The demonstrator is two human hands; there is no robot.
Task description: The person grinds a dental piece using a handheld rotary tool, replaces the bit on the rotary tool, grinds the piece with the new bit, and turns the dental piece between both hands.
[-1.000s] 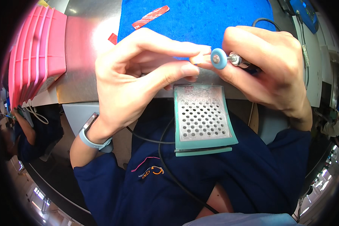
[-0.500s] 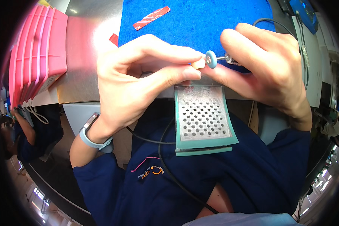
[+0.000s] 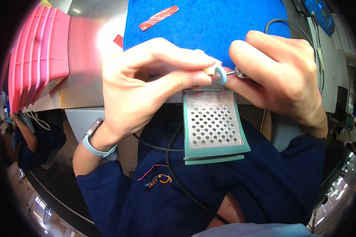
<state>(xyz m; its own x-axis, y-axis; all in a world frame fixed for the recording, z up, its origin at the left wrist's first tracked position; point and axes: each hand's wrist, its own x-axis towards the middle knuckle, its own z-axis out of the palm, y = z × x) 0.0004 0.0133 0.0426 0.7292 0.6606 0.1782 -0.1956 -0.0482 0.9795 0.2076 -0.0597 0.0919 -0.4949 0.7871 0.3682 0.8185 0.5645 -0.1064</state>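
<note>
Pinched between thumb and fingertips of my left hand (image 3: 142, 75) is a small cream-coloured piece (image 3: 208, 71), mostly covered by the fingers. My right hand (image 3: 281, 71) is wrapped around a rotary handpiece (image 3: 240, 73), whose body is largely hidden in the grip. From its tip a thin metal shank carries a light blue polishing wheel (image 3: 220, 75). The wheel's face meets the cream piece or sits right against it; I cannot tell whether it spins. Below both hands is a metal plate full of round holes (image 3: 215, 122), framed in green.
A blue towel (image 3: 209, 23) lies on the metal bench (image 3: 87, 43), with a torn red strip (image 3: 159, 18) on it. At the left stands a ribbed pink bin (image 3: 39, 55). A black cable (image 3: 178, 183) crosses my lap; a blue box (image 3: 319, 15) is at the far right. Another person's arm (image 3: 25, 130) shows at left.
The polishing wheel has dropped slightly and turned against the cream piece. My right hand has shifted a little downward, while the left has barely moved.
</note>
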